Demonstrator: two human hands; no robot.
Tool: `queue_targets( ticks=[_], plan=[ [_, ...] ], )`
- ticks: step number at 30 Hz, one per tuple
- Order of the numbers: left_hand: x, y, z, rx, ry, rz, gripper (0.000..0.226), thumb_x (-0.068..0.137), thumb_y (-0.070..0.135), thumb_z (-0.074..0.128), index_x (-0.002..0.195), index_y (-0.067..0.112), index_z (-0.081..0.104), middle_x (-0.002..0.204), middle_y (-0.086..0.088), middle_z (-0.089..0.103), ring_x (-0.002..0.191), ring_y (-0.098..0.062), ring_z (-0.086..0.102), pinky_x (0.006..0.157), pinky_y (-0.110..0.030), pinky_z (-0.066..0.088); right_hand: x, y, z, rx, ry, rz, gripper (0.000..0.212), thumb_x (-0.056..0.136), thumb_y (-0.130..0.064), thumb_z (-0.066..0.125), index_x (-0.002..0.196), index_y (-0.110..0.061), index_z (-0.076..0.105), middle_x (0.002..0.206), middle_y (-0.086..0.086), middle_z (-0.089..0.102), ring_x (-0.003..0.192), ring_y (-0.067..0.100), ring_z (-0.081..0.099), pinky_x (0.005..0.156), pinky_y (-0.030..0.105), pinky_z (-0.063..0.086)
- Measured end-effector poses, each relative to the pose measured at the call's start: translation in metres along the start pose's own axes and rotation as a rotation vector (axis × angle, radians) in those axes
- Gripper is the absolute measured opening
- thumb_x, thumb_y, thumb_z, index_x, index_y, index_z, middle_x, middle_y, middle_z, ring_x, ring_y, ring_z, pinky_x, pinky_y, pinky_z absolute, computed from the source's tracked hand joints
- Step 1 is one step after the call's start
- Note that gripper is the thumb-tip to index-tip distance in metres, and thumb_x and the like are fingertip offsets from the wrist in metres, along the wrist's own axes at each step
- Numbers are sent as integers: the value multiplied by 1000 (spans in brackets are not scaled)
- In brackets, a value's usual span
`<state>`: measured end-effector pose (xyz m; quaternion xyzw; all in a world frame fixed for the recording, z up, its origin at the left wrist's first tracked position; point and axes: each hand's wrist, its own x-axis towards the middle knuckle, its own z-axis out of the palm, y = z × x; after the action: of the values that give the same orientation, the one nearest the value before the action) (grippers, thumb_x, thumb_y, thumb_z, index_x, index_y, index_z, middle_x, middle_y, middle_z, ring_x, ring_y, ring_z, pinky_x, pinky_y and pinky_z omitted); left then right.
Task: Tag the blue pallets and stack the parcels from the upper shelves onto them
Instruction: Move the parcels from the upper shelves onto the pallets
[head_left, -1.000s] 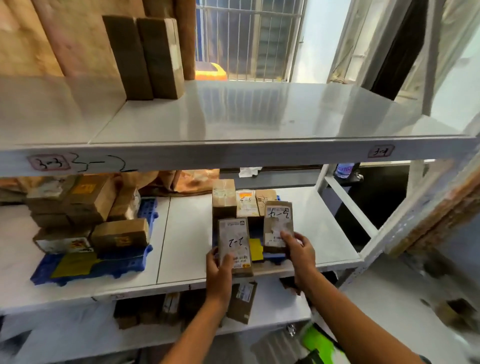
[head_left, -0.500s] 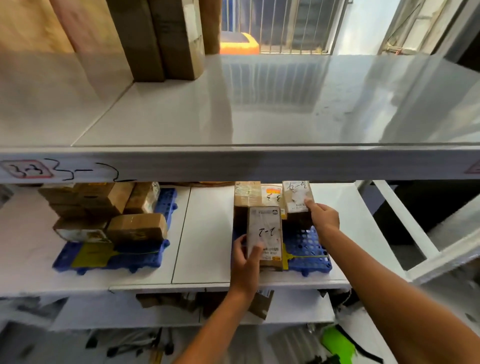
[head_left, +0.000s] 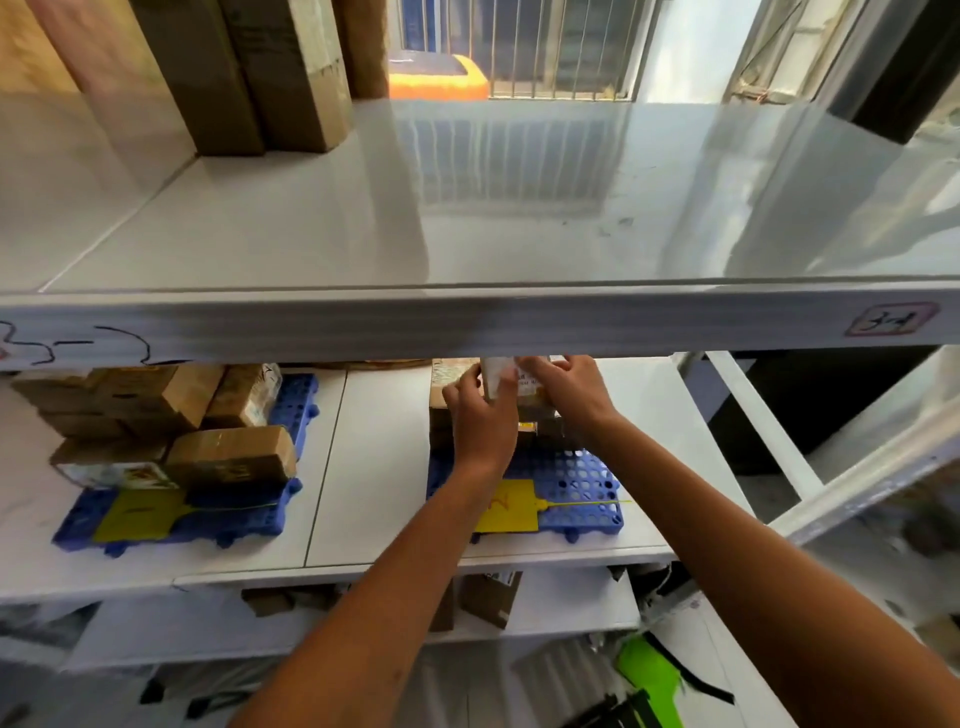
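Hands meet at the back of the middle shelf (head_left: 374, 467): the left hand (head_left: 480, 415) and right hand (head_left: 563, 389) both grip a small parcel (head_left: 497, 376), upright above the right blue pallet (head_left: 576, 483). Its yellow tag (head_left: 511, 506) lies in front. The left blue pallet (head_left: 218, 514) carries stacked parcels (head_left: 156, 421).

Upper center of the frame, an orange bin (head_left: 439, 78) sits behind the barred window (head_left: 540, 47). Bottom right, a bright green plastic piece (head_left: 649, 675) lies low beside black straps (head_left: 691, 675). Far right, a white diagonal brace (head_left: 857, 483) crosses the frame.
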<state>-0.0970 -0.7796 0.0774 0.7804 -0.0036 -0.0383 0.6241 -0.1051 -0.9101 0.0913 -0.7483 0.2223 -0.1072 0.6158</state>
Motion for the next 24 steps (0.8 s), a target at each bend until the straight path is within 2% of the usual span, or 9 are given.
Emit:
queue_targets(
  ticks=[2,4,7,9,12,14,16,19,24],
  plan=[
    [21,6,1,241,6,31,58,95,59,48,133,16,59,129,-1,49,108,-18,52,77,-20,38,9,-2,5,-86,87,-22,41,80,-52,76,102,-16,75,91,5,78,86,25,76,76,41,62],
    [37,6,1,312,0,51,52,96,54,49,125,13,63,127,-7,57,107,-20,56,77,-27,40,17,0,9,-181,142,-2,41,82,-54,72,98,-16,75,89,4,76,86,24,72,71,35,57],
    [53,3,1,368,-7,22,40,97,45,53,116,12,66,115,-8,66,96,-22,63,70,-27,46,24,7,16,-353,170,29,43,88,-56,69,97,-15,74,89,3,74,82,23,69,69,35,56],
    [59,-2,1,439,-27,8,34,97,42,53,108,14,69,107,-5,72,87,-21,65,59,-22,42,27,12,18,-443,206,21,40,91,-53,68,97,-14,74,90,3,73,79,22,67,69,35,57],
    [62,-8,3,549,-61,-13,35,97,42,54,107,13,72,106,-8,73,85,-24,66,63,-26,45,29,15,17,-524,257,-24,25,94,-45,68,89,-21,66,85,-1,64,64,10,52,52,19,35],
    [61,-10,5,592,-57,-12,37,96,41,56,111,11,71,109,-11,72,93,-29,67,72,-30,50,30,16,16,-574,250,-42,22,96,-40,67,95,-19,68,89,0,65,68,13,51,52,18,28],
    [60,-10,7,604,-43,10,33,97,37,57,112,10,69,111,-12,72,96,-30,67,74,-32,49,31,15,15,-608,237,-61,23,97,-39,65,105,-17,70,96,2,68,77,18,52,55,22,31],
    [57,-8,6,601,-5,54,31,98,34,59,114,10,68,112,-12,71,98,-31,67,72,-30,46,34,13,16,-640,213,-95,24,99,-36,62,109,-16,70,106,6,72,86,23,59,70,30,41],
    [54,-6,5,631,14,83,30,98,33,59,114,10,68,114,-12,70,101,-31,66,74,-32,45,33,14,18,-673,163,-116,26,101,-36,63,103,-12,71,100,9,74,89,25,68,77,35,56]
  ],
)
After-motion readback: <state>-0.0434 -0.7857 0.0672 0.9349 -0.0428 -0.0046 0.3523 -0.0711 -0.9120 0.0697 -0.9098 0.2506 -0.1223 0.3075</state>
